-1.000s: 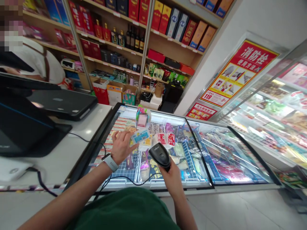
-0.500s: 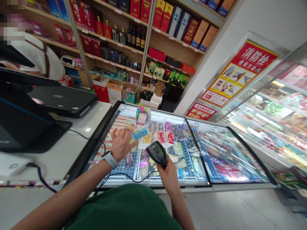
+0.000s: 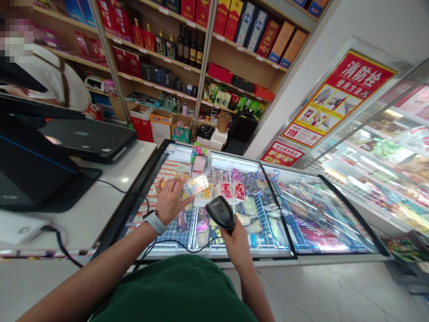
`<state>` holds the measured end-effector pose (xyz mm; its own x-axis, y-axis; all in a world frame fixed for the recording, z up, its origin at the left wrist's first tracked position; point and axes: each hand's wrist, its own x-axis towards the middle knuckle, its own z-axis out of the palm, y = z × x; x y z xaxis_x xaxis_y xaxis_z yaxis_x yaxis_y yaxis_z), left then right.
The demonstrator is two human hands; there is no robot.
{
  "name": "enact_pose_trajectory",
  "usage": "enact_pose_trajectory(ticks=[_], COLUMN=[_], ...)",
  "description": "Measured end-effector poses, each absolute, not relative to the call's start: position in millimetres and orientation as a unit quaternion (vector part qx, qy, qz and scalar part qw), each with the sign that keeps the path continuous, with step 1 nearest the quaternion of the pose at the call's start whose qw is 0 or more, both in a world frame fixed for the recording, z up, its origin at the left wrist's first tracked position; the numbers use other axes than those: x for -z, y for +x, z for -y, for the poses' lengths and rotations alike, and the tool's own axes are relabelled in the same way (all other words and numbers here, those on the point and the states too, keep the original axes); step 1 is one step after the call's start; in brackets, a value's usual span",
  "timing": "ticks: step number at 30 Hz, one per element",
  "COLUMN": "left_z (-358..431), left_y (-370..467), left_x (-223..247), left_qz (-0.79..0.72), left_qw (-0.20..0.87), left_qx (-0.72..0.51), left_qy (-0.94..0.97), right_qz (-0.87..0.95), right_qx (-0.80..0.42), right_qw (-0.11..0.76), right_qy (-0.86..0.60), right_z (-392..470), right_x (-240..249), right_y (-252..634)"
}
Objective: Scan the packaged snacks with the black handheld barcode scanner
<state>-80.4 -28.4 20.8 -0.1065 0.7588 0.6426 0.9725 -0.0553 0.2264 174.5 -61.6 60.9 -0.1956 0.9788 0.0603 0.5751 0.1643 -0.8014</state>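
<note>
My left hand (image 3: 170, 200), a watch on its wrist, is closed on a small pale package (image 3: 196, 184) whose printed face is brightly lit. In my right hand (image 3: 237, 243) is a black handheld barcode scanner (image 3: 220, 213), its head pointing toward that package from a short distance. Just beyond the scanner, a yellow-labelled white pack (image 3: 205, 194) and two red-and-white packs (image 3: 231, 191) sit on the glass lid of a chest freezer (image 3: 276, 203). A colourful container (image 3: 200, 161) stands behind them. My fingers partly hide the package's left end.
On the left, a white counter (image 3: 125, 179) bears a black checkout terminal (image 3: 36, 170) and a flat black device (image 3: 90, 136). The scanner's cable (image 3: 187, 251) loops across the freezer. Beyond are shelves (image 3: 157, 56) of bottles and boxes. A person (image 3: 53, 80) is at the far left.
The package's face has turned from blue-looking to brightly lit white and yellow. Both hands keep nearly the same place, with the scanner barely shifted. The view has tilted slightly.
</note>
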Motion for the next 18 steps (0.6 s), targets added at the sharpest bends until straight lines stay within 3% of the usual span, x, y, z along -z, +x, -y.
enact_pose_trajectory(ticks=[9, 14, 18], left_z=[24.6, 10.0, 2.1], left_y=[-83.9, -128.1, -168.8], left_x=[-11.0, 29.1, 59.2], left_qz=[0.718, 0.839, 0.899], left_qw=[0.085, -0.038, -0.140], left_qx=[0.345, 0.350, 0.280], left_qy=[-0.598, -0.416, -0.305], right_qz=[0.698, 0.701, 0.697], right_qx=[-0.345, -0.332, -0.333], right_qw=[0.301, 0.294, 0.295], right_qy=[-0.551, -0.558, -0.563], right_z=[61.6, 61.1, 61.0], right_x=[-58.8, -55.3, -55.5], right_y=[174.4, 178.0, 180.9])
